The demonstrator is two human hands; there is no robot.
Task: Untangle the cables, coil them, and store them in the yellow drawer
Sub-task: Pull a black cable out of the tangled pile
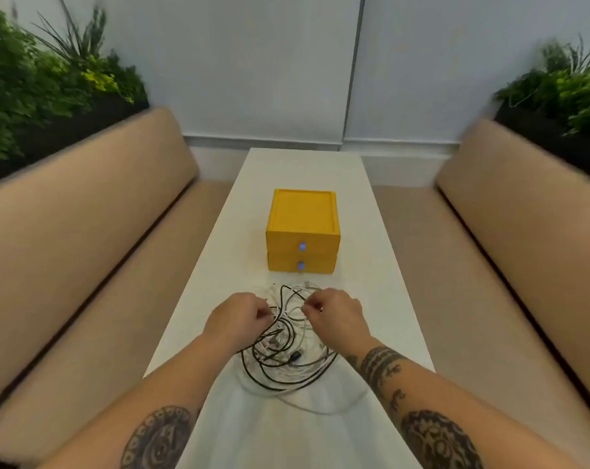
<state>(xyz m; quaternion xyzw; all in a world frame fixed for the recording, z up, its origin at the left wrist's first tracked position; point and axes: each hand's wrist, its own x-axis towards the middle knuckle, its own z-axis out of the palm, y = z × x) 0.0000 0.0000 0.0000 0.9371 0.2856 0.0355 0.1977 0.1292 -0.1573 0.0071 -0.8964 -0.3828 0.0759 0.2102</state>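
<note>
A tangle of black and white cables (pixel 283 360) lies on the white table (pixel 381 299), near me. Behind it stands a yellow drawer unit (pixel 302 228) with two drawers, both closed, each with a small blue pull. My left hand (pixel 236 316) sits over the left side of the tangle with fingers curled, pinching cable strands. My right hand (pixel 337 313) is over the right side, fingers curled, pinching a white strand. A black USB plug (pixel 295 357) shows in the middle of the pile.
Tan cushioned benches (pixel 83 248) run along both sides of the narrow table. Planters with green plants (pixel 49 79) stand behind each bench back. A pale wall closes off the far end.
</note>
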